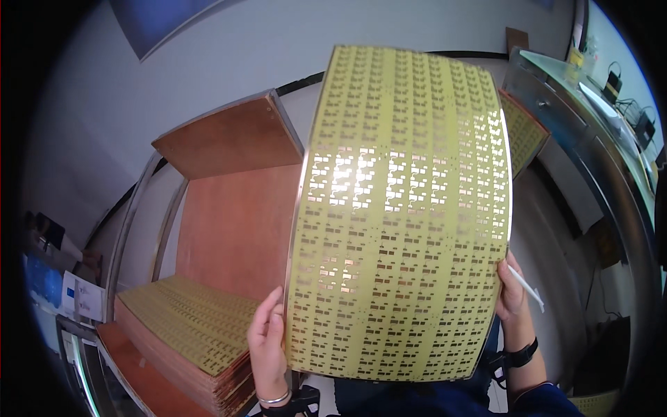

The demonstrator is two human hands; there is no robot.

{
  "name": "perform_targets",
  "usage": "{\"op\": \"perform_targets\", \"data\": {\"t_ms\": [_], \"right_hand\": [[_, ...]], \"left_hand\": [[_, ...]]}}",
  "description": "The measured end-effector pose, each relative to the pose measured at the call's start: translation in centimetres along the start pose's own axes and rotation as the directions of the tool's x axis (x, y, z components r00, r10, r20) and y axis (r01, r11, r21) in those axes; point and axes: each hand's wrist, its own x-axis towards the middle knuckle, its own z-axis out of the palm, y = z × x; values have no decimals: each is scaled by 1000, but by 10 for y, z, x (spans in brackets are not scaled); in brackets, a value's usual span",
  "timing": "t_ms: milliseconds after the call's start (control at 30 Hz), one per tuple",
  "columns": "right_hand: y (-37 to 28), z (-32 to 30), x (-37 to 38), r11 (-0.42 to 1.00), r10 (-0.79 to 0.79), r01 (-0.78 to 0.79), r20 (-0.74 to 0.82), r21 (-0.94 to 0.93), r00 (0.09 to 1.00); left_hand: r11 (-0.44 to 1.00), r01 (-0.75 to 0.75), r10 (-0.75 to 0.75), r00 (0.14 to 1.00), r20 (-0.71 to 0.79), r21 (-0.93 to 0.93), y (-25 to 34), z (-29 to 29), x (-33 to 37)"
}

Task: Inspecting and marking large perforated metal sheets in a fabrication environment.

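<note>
A large yellow-green circuit board panel [399,229], covered with rows of small metallic pads, stands tilted up in front of me and catches a bright band of glare. My left hand [267,344] holds its left edge low down, with the fingers bent against the edge. On the opposite edge, my right hand [513,292] grips the panel. A thin white pen-like stick [526,281] also sticks out of that hand. Parts of the fingers behind the panel are hidden. To the left lies a thick stack of similar panels [191,326].
The stack rests in a reddish-brown wooden rack [233,222] with an upright back and a slanted top board. On the right runs a metal desk [577,118] with cables and papers. Another panel [526,132] leans beside it. A box and blue bottle [45,278] are far left.
</note>
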Motion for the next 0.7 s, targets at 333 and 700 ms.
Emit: {"op": "perform_targets", "data": {"t_ms": [333, 700], "right_hand": [[13, 24, 3, 981, -110, 115, -40, 155, 993], [-37, -28, 15, 953, -135, 158, -108, 257, 985]], "left_hand": [[708, 89, -5, 993, 121, -700, -23, 18, -34], [719, 181, -78, 980, 181, -671, -23, 47, -24]]}}
